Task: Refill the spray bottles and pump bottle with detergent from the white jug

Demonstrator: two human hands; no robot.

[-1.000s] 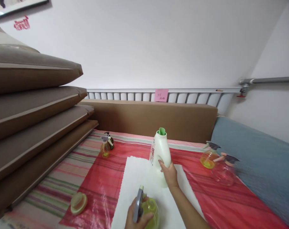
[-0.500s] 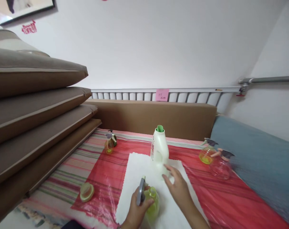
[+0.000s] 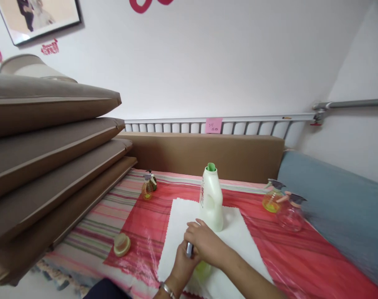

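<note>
White scallop-edged sheet [image 3: 176,228] on red plastic film [image 3: 260,238]: my left hand [image 3: 182,263] grips a grey plastic sprayer head [image 3: 189,249] beside the translucent yellow-green bottle [image 3: 202,271], right hand [image 3: 207,245] curled over, hold hidden; sideways pressure could tip the bottle towards the pale-green plastic jug [image 3: 212,187].

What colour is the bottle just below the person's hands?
The bottle is see-through yellow-green, showing best in the head view.

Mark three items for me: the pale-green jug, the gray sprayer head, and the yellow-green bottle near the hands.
Pale-green jug [image 3: 212,187]: head view, upper body.
Gray sprayer head [image 3: 189,249]: head view, exposed end.
Yellow-green bottle [image 3: 202,270]: head view, visible body.
</note>
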